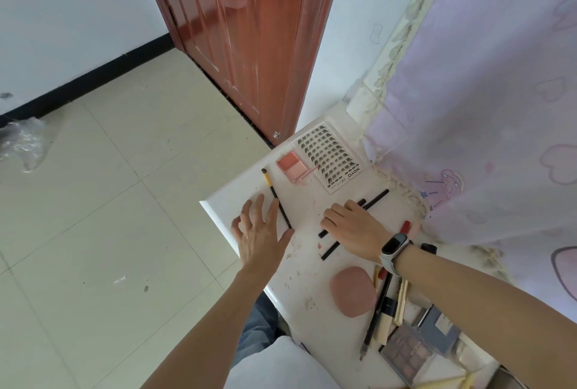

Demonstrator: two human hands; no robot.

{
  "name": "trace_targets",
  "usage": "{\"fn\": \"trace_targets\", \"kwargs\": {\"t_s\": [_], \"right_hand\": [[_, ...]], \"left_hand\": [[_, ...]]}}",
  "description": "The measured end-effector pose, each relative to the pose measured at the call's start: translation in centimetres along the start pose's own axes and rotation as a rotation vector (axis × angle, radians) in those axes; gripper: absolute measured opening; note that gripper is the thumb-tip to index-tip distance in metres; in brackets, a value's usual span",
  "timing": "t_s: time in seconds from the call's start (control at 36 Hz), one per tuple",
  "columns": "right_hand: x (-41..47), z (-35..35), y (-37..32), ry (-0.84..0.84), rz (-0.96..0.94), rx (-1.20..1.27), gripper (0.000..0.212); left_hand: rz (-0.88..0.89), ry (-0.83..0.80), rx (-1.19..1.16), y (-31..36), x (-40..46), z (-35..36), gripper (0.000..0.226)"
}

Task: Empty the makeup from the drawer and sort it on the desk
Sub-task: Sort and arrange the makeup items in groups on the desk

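A white desk (249, 182) stood beside a red-brown door (246, 45) and a lilac curtain (487, 107). The left hand (260, 234) was laid flat with fingers spread wide, just beside a thin makeup brush (276, 198). Farther off, a pink blush pan (292, 165) and a lash card (331, 157) were set. The right hand (352, 228) was curled over black pencils (374, 198). Nearer, a pink sponge (352, 292) and palettes (406, 354) were laid.

I was looking into a home bedroom: a reddish-brown panelled wooden door (246, 36), pale square floor tiles (103, 201), a lilac cartoon-printed curtain (487, 92), and a small white worktop (246, 201) strewn with makeup.
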State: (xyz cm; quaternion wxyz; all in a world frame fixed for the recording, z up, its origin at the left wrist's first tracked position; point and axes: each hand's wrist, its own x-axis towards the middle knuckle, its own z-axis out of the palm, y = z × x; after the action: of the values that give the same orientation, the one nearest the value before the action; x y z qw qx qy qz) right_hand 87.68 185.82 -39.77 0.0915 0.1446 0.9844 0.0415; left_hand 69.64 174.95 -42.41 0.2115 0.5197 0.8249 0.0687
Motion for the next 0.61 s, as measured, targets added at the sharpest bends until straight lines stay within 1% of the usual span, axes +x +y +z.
{"fn": "trace_targets", "kwargs": {"t_s": [0.06, 0.11, 0.19, 0.25, 0.31, 0.36, 0.42, 0.47, 0.5, 0.56, 0.61], "right_hand": [[-0.3, -0.1, -0.1, 0.058, 0.02, 0.013, 0.026], [-0.6, -0.5, -0.2, 0.144, 0.08, 0.063, 0.024], [-1.1, -1.8, -0.5, 0.294, 0.275, 0.198, 0.01], [-1.5, -3.1, -0.5, 0.392, 0.432, 0.315, 0.012], [-1.7, -5.0, -0.7, 0.484, 0.62, 0.538, 0.016], [-1.9, -7.1, -1.0, 0.598, 0.822, 0.896, 0.028], [-2.0, -8.9, -1.1, 0.75, 0.969, 1.16, 0.038], [-2.0, -9.8, -1.0, 0.854, 1.085, 1.384, 0.037], [-1.9, -10.1, -1.0, 0.868, 1.135, 1.499, 0.033], [-1.8, -10.5, -1.3, 0.845, 1.201, 1.671, 0.023], [-1.8, -10.7, -2.0, 0.809, 1.232, 1.748, 0.017]], "left_hand": [[-0.025, 0.01, -0.008, 0.4, 0.2, 0.1, 0.065], [-0.042, 0.024, -0.02, 0.7, 0.3, 0.3, 0.066], [-0.056, 0.041, -0.05, 1.1, 0.4, 0.4, 0.068], [-0.067, 0.028, -0.066, 1.3, 0.6, 0.4, 0.071], [-0.077, 0.035, -0.117, 1.3, 0.4, 0.4, 0.075], [-0.061, 0.088, -0.231, 1.4, 0.0, -0.1, 0.072], [-0.004, 0.125, -0.4, 1.9, -0.6, -1.1, 0.058], [0.084, 0.101, -0.586, 2.7, -1.4, -2.6, 0.041], [0.131, 0.079, -0.65, 3.1, -1.9, -3.4, 0.036], [0.216, 0.022, -0.691, 3.9, -2.7, -4.8, 0.033], [0.268, -0.053, -0.672, 4.5, -3.3, -5.5, 0.029]]}}
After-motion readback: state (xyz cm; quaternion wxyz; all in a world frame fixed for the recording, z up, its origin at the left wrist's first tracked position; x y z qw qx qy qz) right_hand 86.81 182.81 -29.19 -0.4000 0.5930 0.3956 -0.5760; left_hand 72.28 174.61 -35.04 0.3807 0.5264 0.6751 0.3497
